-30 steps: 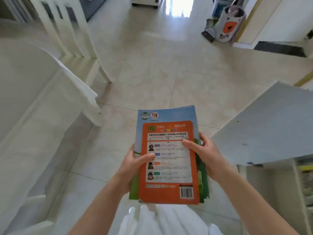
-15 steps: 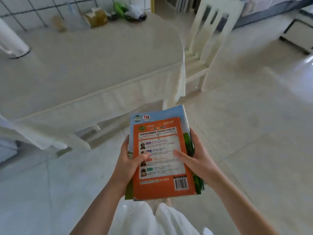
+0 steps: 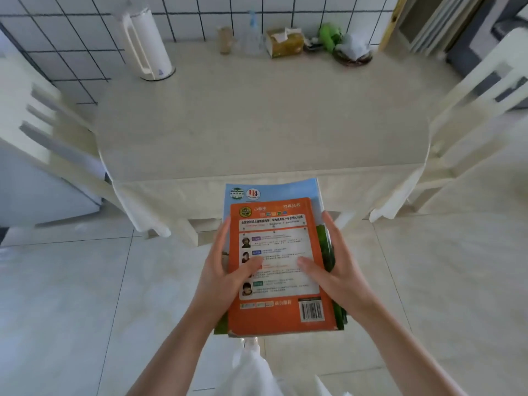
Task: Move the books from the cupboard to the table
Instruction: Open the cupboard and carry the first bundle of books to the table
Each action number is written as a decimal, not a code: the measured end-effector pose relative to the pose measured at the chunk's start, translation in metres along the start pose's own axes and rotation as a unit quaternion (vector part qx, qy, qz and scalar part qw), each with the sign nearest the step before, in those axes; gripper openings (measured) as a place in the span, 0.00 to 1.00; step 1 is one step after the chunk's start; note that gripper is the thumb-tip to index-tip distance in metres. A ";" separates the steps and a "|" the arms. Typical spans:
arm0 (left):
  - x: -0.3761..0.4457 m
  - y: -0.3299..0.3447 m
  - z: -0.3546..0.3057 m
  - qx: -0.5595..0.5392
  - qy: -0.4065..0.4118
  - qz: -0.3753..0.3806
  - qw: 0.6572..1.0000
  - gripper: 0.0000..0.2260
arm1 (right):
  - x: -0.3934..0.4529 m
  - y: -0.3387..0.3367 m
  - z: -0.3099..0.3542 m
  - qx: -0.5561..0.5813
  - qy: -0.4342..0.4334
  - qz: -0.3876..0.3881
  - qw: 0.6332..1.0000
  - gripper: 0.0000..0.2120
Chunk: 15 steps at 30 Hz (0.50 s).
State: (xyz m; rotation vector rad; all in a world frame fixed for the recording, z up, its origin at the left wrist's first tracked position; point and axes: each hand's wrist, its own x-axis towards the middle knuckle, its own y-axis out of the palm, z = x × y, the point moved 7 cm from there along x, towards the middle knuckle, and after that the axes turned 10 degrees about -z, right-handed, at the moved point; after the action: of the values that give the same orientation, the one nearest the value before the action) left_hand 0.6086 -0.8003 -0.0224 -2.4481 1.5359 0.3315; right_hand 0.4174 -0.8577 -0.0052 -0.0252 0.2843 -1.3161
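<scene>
I carry a flat stack of books [image 3: 278, 238] in front of my body, an orange-covered one on top and a larger blue-and-green one beneath. My left hand [image 3: 223, 270] grips the stack's left edge with its thumb pressed on the orange cover. My right hand [image 3: 334, 267] grips the right edge the same way. The stack hangs over the floor just short of the near edge of the table [image 3: 257, 124], which has a pale cloth over it. The cupboard is out of view.
Along the table's far edge by the tiled wall stand a white jug [image 3: 145, 44], a bottle [image 3: 251, 32], a tissue box [image 3: 285, 42] and a basket with green things [image 3: 343, 47]. White chairs flank the table at left [image 3: 51, 132] and right [image 3: 474, 110].
The view has swung left from the floor and cupboard door to face the table squarely. The stack stays in both hands and is now close to the table's near edge.
</scene>
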 end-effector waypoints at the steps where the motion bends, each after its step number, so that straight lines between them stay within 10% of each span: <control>1: 0.010 -0.004 -0.004 -0.004 0.001 -0.003 1.000 0.36 | 0.011 0.005 0.005 -0.006 -0.009 0.005 1.000 0.42; 15: 0.172 -0.009 -0.043 0.003 -0.012 -0.024 1.000 0.32 | 0.184 0.040 0.029 -0.014 0.002 0.034 0.999 0.36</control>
State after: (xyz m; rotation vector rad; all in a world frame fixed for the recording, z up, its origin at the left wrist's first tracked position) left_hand 0.6923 -0.9560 -0.0342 -2.4628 1.4633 0.3457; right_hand 0.5027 -1.0276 -0.0194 -0.0366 0.3047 -1.2445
